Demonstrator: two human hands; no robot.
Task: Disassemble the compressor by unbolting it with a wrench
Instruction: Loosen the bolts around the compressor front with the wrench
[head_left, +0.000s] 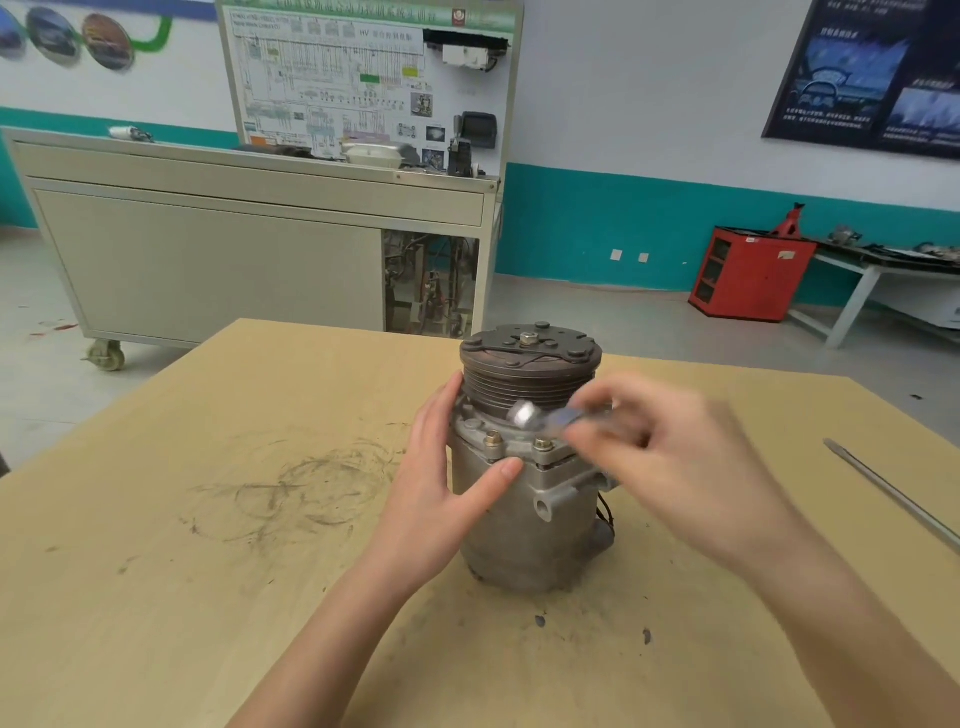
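I brace the compressor (519, 519) with a flat left hand (441, 467) so my right hand (675, 452), gripping the wrench (550, 418), can work its bolts (543, 444).

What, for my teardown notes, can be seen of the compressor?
The compressor stands upright on the wooden table: a dull grey cast-metal body, a dark ribbed pulley on top with a centre nut, and brass-coloured bolts in its flange. The left hand presses its side; the right hand holds a blurred wrench above the flange.
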